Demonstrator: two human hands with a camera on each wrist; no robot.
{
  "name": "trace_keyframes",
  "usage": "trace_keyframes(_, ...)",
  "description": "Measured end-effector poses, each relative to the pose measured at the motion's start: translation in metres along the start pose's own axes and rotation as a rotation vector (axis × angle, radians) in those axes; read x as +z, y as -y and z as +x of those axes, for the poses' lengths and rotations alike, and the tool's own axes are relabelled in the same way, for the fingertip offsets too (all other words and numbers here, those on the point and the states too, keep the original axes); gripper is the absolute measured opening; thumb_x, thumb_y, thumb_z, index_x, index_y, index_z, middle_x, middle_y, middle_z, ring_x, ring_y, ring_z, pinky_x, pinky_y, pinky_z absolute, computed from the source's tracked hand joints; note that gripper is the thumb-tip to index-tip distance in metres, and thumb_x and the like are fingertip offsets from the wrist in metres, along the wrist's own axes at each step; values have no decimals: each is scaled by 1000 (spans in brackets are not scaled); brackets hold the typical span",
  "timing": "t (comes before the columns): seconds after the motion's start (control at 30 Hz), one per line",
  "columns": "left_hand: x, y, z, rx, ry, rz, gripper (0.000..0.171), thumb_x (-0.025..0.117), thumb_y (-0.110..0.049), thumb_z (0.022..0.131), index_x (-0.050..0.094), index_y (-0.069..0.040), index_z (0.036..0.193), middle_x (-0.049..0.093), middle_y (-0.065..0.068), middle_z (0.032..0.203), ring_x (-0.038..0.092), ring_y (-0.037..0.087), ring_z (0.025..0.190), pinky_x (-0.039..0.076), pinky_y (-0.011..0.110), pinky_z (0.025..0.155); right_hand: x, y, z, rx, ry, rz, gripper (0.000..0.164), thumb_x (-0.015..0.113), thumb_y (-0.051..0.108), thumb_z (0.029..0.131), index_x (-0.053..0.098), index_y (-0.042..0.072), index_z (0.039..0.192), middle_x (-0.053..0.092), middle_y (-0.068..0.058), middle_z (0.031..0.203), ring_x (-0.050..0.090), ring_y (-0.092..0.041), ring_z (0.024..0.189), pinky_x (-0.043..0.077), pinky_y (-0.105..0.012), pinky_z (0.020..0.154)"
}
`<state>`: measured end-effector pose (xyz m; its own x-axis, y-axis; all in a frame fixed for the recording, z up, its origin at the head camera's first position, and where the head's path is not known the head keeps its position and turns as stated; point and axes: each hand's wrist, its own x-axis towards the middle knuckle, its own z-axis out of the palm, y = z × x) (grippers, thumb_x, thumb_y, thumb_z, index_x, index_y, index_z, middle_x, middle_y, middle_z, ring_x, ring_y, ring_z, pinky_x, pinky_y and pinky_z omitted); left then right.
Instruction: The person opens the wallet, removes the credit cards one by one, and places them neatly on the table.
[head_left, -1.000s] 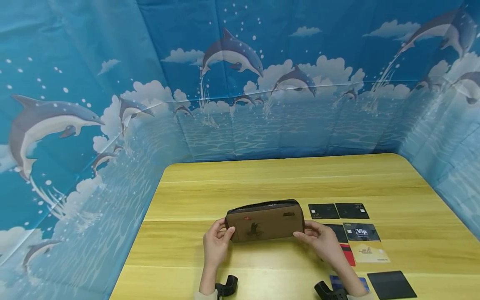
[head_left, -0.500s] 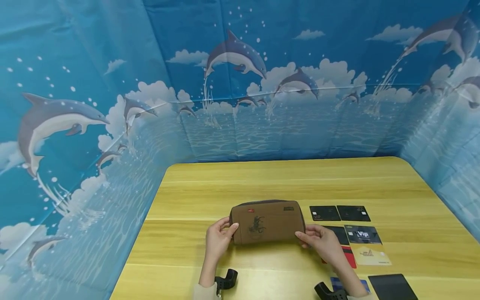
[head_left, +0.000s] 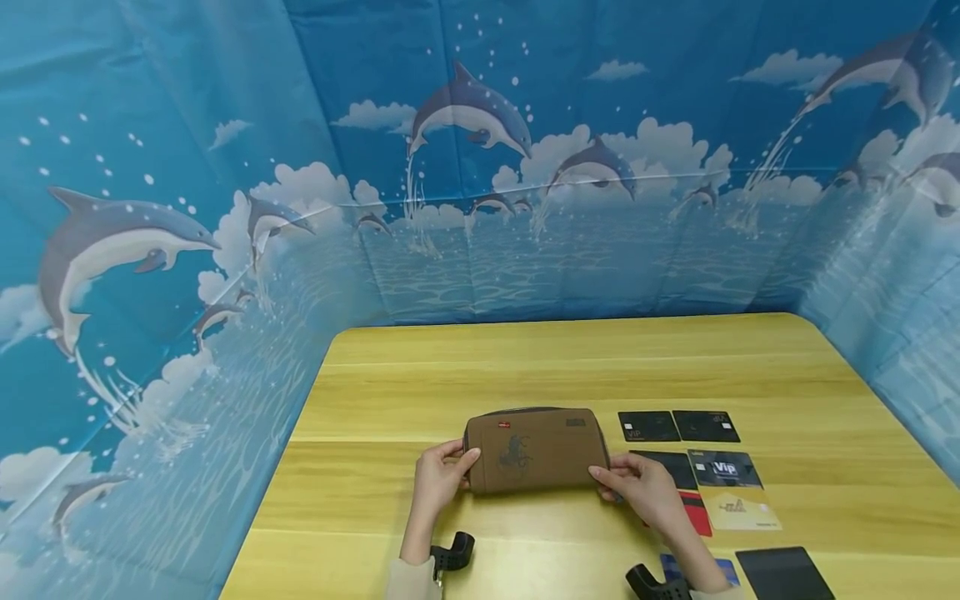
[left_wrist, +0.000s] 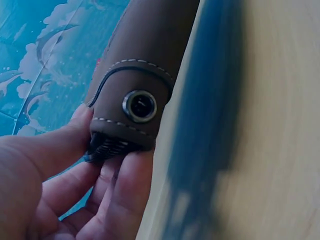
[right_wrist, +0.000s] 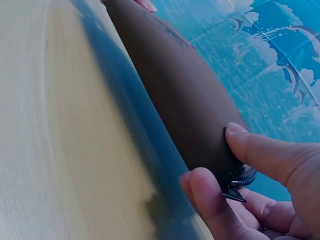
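Observation:
A brown zip wallet [head_left: 536,450] with a dark horse-and-rider print and a small red tag is held between both hands over the table, its printed face toward the head camera. My left hand [head_left: 441,475] pinches its left end, thumb on the front. In the left wrist view that end shows a metal-ringed snap [left_wrist: 140,106] and a dark zipper [left_wrist: 110,147]. The right end is pinched by my right hand [head_left: 643,483]. Beside those fingers, a black zipper pull [right_wrist: 234,195] shows in the right wrist view. The wallet's inside is hidden.
Right of the wallet, several cards lie flat on the wooden table [head_left: 420,375]: black cards [head_left: 649,426], a Vip card [head_left: 725,468], a gold card [head_left: 741,508] and a red card [head_left: 697,513]. Nearer are a blue card [head_left: 675,568] and a flat black rectangle [head_left: 784,573]. Dolphin-printed sheeting [head_left: 540,250] surrounds the table.
The wallet has tilted so that its printed front shows more fully and the zipper along its top shows less. It sits slightly lower and farther right in view. Both hands keep their grip.

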<state>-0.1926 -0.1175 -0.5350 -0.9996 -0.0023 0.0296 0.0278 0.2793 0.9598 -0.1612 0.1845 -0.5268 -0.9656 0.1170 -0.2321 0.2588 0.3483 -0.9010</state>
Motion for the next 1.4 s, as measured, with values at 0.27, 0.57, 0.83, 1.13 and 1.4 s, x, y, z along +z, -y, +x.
trace_keyframes(0.27,4,4,-2,32,-26,114,35,72,-20,85,68,8,105,68,11,81,61,14,48,51,27,45,-1,-1,-2,11,11,-18,42,78,39,76,68,2,91,68,-6,70,66,-20,65,44,-25,63)
trace_keyframes(0.57,8,7,-2,74,-41,198,32,72,-21,85,70,6,101,67,6,75,57,9,43,48,23,42,0,-4,-1,-7,14,-60,41,77,40,77,67,3,90,68,-5,67,64,-19,63,42,-24,61)
trace_keyframes(0.83,10,5,-2,88,-39,262,28,72,-21,85,72,4,97,66,3,71,55,7,39,46,23,40,0,-5,-1,-4,11,-62,40,78,39,77,68,3,89,67,-5,66,64,-19,62,42,-24,60)
trace_keyframes(1.13,11,2,-2,67,-73,343,25,72,-22,85,73,1,96,66,2,70,53,7,39,47,25,46,1,-6,0,-1,10,-71,42,78,42,75,67,4,86,67,-5,64,63,-19,62,39,-23,60)
trace_keyframes(1.4,14,3,-1,66,-106,398,26,74,-24,83,74,0,94,65,-1,69,49,5,41,44,24,48,1,-7,0,6,11,-63,43,78,43,75,68,4,87,67,-5,65,64,-19,62,41,-24,61)
